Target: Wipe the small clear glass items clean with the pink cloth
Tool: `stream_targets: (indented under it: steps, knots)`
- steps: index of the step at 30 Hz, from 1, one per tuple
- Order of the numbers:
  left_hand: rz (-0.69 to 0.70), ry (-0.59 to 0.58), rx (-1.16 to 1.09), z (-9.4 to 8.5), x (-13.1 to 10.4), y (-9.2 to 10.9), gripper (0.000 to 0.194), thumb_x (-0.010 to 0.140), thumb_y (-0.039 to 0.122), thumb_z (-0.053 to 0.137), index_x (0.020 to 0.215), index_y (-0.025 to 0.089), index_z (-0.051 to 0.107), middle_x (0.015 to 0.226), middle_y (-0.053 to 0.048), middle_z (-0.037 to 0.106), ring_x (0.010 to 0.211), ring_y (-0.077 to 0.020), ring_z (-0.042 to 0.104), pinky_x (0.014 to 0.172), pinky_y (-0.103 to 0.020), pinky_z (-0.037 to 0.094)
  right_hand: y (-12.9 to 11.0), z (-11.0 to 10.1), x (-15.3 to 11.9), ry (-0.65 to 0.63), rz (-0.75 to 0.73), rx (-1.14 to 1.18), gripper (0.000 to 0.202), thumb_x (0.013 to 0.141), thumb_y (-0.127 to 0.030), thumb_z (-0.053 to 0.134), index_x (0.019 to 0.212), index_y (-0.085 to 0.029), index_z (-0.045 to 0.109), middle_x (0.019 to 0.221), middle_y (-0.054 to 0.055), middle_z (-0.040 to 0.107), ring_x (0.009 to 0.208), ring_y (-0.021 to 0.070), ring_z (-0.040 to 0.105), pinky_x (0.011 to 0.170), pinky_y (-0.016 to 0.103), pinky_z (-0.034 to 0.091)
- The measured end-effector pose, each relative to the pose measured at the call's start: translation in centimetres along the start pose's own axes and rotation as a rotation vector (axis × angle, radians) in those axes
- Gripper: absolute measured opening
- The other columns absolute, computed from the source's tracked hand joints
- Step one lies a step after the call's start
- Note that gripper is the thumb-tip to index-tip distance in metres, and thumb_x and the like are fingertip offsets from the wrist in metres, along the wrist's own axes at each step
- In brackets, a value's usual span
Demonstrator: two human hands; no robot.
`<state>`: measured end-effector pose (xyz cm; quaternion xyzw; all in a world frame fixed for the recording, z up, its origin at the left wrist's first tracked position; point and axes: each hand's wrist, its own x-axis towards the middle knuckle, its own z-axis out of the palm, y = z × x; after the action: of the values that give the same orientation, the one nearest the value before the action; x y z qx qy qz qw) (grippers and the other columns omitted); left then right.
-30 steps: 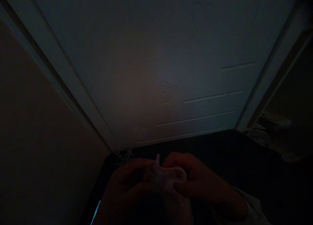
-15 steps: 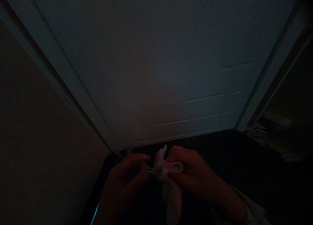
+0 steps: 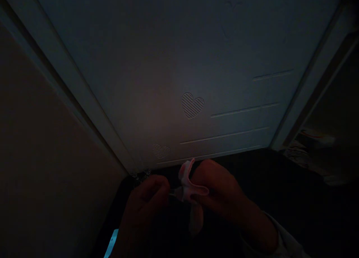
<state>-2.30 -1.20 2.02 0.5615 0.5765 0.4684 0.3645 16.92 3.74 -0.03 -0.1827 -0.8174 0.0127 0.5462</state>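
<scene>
In the dim light my right hand [image 3: 217,185] is closed on a pale pink cloth piece [image 3: 186,179] with folded, ear-like lobes. A paler end of it hangs below that hand. Out of the cloth's left side runs a thin, pale strip [image 3: 174,192], and its far end disappears between the pinched thumb and fingers of my left hand [image 3: 148,196]. What exactly the cloth piece is, I cannot make out in this darkness.
A pale door-like panel [image 3: 140,82] with grooved hearts and lines stands in front. A brown surface [image 3: 42,157] rises at the left. A bluish lit object [image 3: 111,243] lies at lower left. Some blurred light-coloured items [image 3: 316,142] are at the right.
My right hand has risen slightly and turned with the cloth, whose lobes now point differently and whose hanging end looks shorter. My left hand has shifted slightly left. More of the bluish object shows.
</scene>
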Motion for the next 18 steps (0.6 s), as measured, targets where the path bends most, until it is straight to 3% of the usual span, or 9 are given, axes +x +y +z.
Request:
stream_targets:
  steps: [3, 7, 12, 18]
  knots:
    - [-0.017, 0.004, 0.069, 0.37, 0.34, -0.07, 0.03, 0.08, 0.046, 0.055, 0.06, 0.023, 0.054, 0.054, 0.007, 0.045, 0.054, -0.014, 0.043, 0.052, -0.025, 0.036, 0.03, 0.1, -0.09, -0.025, -0.013, -0.033, 0.034, 0.105, -0.033, 0.046, 0.076, -0.02, 0.06, 0.064, 0.001, 0.066, 0.059, 0.0156, 0.056, 0.059, 0.028, 0.039]
    - [-0.035, 0.025, 0.1, 0.84, 0.61, -0.2, 0.034, 0.079, 0.048, 0.053, 0.055, 0.025, 0.046, 0.054, 0.006, 0.043, 0.053, -0.0142, 0.04, 0.05, -0.026, 0.036, 0.04, 0.31, -0.16, -0.034, -0.008, -0.015, 0.027, 0.103, -0.033, 0.048, 0.08, -0.021, 0.057, 0.071, 0.003, 0.069, 0.067, 0.0172, 0.06, 0.064, 0.029, 0.043]
    - [-0.04, 0.044, 0.091, 0.97, 0.58, -0.51, 0.032, 0.081, 0.045, 0.053, 0.057, 0.023, 0.053, 0.056, 0.004, 0.052, 0.054, -0.0154, 0.047, 0.051, -0.026, 0.039, 0.16, 0.58, -0.26, 0.034, -0.024, 0.029, 0.025, 0.102, -0.034, 0.052, 0.079, -0.024, 0.05, 0.069, 0.0, 0.065, 0.063, 0.0158, 0.057, 0.06, 0.026, 0.042]
    - [-0.051, 0.044, 0.096, 0.71, 0.49, -0.44, 0.032, 0.082, 0.043, 0.055, 0.058, 0.022, 0.06, 0.057, 0.002, 0.059, 0.055, -0.0168, 0.052, 0.053, -0.027, 0.043, -0.13, 0.6, -0.22, -0.066, 0.006, 0.045, 0.021, 0.103, -0.03, 0.047, 0.088, -0.021, 0.059, 0.074, 0.002, 0.069, 0.065, 0.016, 0.058, 0.063, 0.028, 0.042]
